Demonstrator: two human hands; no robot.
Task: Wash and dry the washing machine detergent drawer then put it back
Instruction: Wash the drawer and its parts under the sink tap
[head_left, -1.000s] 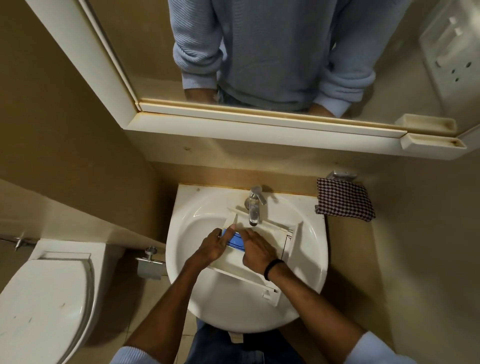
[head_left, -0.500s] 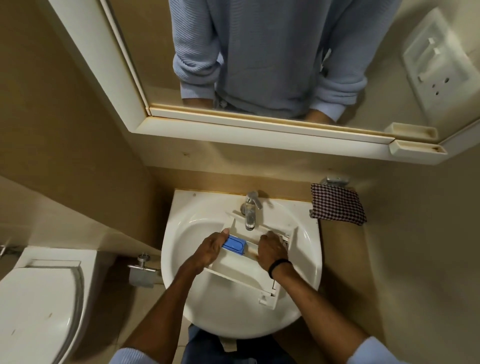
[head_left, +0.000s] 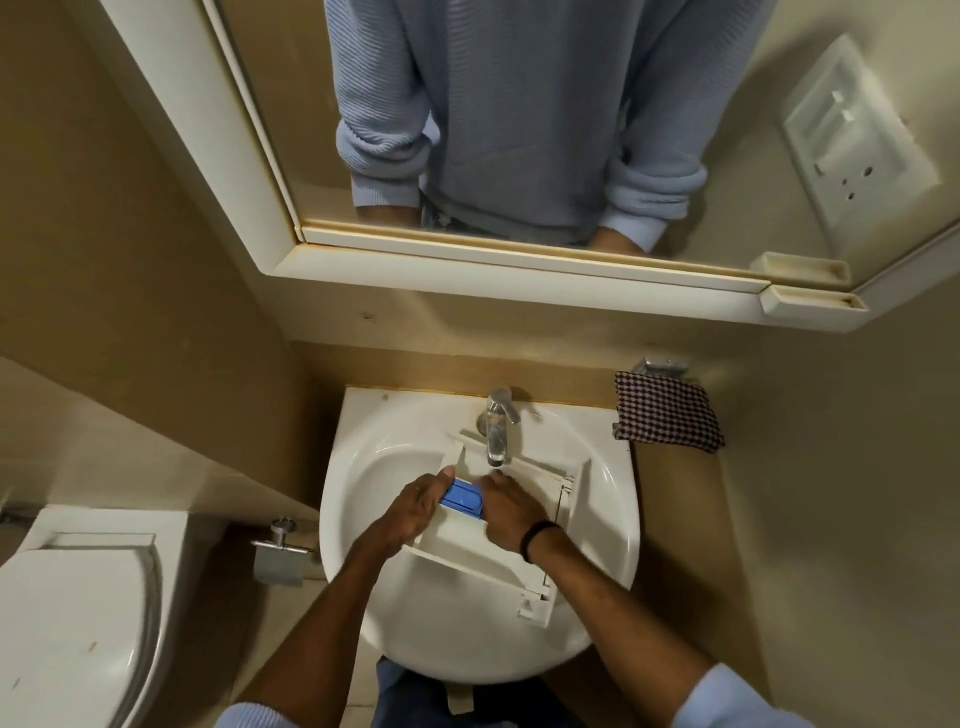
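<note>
The white detergent drawer (head_left: 467, 540) lies slanted in the sink basin (head_left: 363, 483), its far end under the faucet (head_left: 497, 422). A blue insert (head_left: 464, 500) sits in its left compartment. My left hand (head_left: 418, 509) grips the drawer's left wall, thumb up beside the blue insert. My right hand (head_left: 511, 506), with a black band at the wrist, rests inside the drawer just right of the insert, fingertips below the spout. The drawer's front panel (head_left: 537, 605) points toward me at the basin's near right.
A checked cloth (head_left: 667, 415) hangs on the wall right of the sink. To the left are a toilet (head_left: 72, 613) and a metal paper holder (head_left: 278, 556). A framed mirror (head_left: 519, 130) with a ledge hangs above and reflects the person's torso.
My right hand has slid left from the drawer's right part to beside the blue insert, under the spout. My left hand keeps its hold on the drawer's left side.
</note>
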